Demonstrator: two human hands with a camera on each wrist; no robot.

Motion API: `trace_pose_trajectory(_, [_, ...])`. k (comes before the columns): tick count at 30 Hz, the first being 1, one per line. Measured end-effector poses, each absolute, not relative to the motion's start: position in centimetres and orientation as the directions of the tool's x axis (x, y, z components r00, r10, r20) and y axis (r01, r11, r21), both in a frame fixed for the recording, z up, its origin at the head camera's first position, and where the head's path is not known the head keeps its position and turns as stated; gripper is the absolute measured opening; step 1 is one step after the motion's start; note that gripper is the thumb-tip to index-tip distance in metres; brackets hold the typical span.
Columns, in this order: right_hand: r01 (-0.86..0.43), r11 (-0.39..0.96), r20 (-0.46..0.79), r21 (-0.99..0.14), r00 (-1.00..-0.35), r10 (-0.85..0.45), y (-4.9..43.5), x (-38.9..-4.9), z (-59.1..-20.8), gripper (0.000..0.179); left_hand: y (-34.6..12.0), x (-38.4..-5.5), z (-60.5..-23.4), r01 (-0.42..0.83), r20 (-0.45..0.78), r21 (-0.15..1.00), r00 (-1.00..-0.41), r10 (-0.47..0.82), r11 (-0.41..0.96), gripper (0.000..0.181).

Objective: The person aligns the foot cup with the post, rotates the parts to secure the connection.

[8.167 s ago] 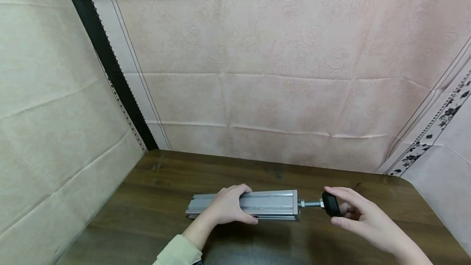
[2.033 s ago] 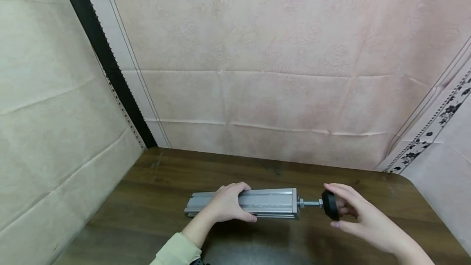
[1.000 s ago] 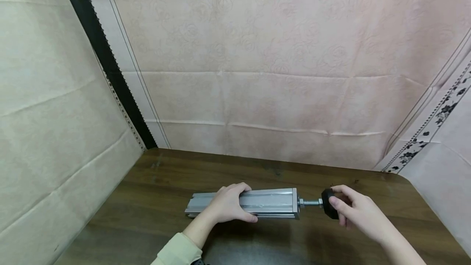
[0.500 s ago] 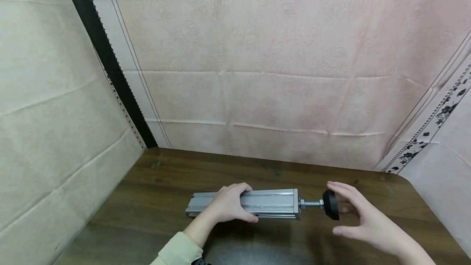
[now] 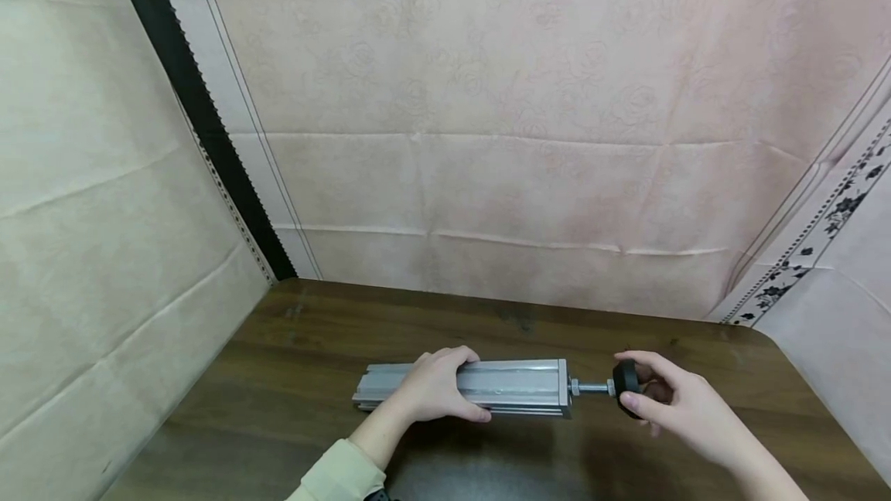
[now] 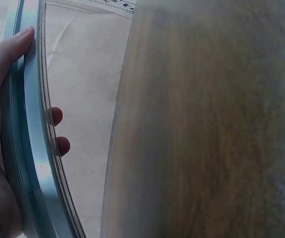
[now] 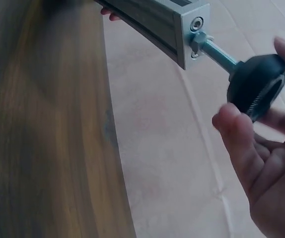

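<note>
My left hand [image 5: 435,389] grips a silver aluminium profile [image 5: 515,386] from above, thumb on the near side. In the left wrist view, two fingertips [image 6: 63,146] show past the far edge of the grooved profile. A threaded stem [image 5: 593,388] with nuts sticks out of the profile's right end plate [image 7: 194,39]. On the stem's outer end sits a black levelling foot [image 5: 626,381]. My right hand [image 5: 682,408] pinches this foot by its rim, thumb on the near side and fingers on the far side. The right wrist view shows the foot's hollow underside [image 7: 266,94].
The profile is held level over a brown wooden table [image 5: 313,408]. Pale patterned cloth [image 5: 487,138] hangs behind the table's far edge, with more cloth [image 5: 104,215] at the left and at the right [image 5: 842,339].
The right hand pinched the foot a second ago, spread off it half a second ago, and now pinches its rim again. The left hand keeps its grip, with the profile nearly still.
</note>
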State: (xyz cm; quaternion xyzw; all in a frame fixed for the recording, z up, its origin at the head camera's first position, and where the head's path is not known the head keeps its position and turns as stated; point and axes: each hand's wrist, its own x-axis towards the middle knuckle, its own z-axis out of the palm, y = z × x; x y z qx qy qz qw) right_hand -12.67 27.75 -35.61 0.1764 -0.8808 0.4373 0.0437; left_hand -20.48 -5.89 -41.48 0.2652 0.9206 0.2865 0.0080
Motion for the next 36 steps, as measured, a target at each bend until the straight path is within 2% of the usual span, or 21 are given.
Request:
trace_pose_trajectory(3, [-0.269, 0.570, 0.172, -0.776, -0.961, -0.218, 27.3, -12.9, -35.2, 0.032, -5.9, -20.5, -41.4, 0.483, 0.136, 0.531, -0.860, 0.493, 0.696, 0.071])
trace_pose_trajectory(7, [-0.223, 0.589, 0.143, -0.776, -0.973, -0.181, 27.0, -13.2, -35.0, 0.032, -5.9, -20.6, -41.3, 0.479, 0.141, 0.537, -0.862, 0.486, 0.694, 0.071])
trace_pose_trajectory(12, [-0.287, 0.569, 0.171, -0.771, -0.953, -0.250, 27.6, -13.1, -35.2, 0.038, -6.0, -20.7, -41.3, 0.479, 0.143, 0.537, -0.863, 0.484, 0.694, 0.071])
trace_pose_trajectory(15, [-0.416, 0.513, 0.256, -0.751, -0.899, -0.354, 28.5, -13.0, -35.7, 0.060, -6.0, -20.7, -41.3, 0.483, 0.135, 0.533, -0.859, 0.493, 0.695, 0.072])
trace_pose_trajectory(17, [-0.527, 0.462, 0.335, -0.713, -0.836, -0.435, 29.0, -13.0, -36.1, 0.079, -6.0, -20.7, -41.4, 0.486, 0.131, 0.529, -0.857, 0.498, 0.696, 0.073])
trace_pose_trajectory(19, [-0.614, 0.411, 0.394, -0.674, -0.770, -0.502, 29.2, -13.1, -36.6, 0.090, -6.1, -20.7, -41.4, 0.485, 0.131, 0.533, -0.857, 0.499, 0.693, 0.073])
trace_pose_trajectory(22, [-0.678, 0.320, 0.444, -0.662, -0.699, -0.561, 29.1, -13.3, -37.1, 0.090, -6.2, -20.7, -41.6, 0.478, 0.130, 0.539, -0.861, 0.492, 0.693, 0.072])
trace_pose_trajectory(25, [-0.688, 0.268, 0.464, -0.675, -0.678, -0.570, 28.9, -13.5, -37.4, 0.085, -6.2, -20.7, -41.6, 0.475, 0.126, 0.541, -0.862, 0.491, 0.694, 0.071])
trace_pose_trajectory(29, [-0.674, 0.282, 0.466, -0.682, -0.699, -0.543, 28.7, -13.5, -37.3, 0.080, -6.2, -20.7, -41.6, 0.479, 0.128, 0.532, -0.860, 0.493, 0.698, 0.073])
trace_pose_trajectory(32, [-0.602, 0.354, 0.407, -0.715, -0.771, -0.489, 28.5, -13.3, -37.0, 0.075, -6.2, -20.7, -41.6, 0.482, 0.133, 0.530, -0.860, 0.492, 0.698, 0.073])
trace_pose_trajectory(36, [-0.437, 0.461, 0.278, -0.772, -0.885, -0.374, 28.1, -13.0, -36.6, 0.059, -6.1, -20.7, -41.7, 0.480, 0.129, 0.527, -0.861, 0.492, 0.701, 0.073])
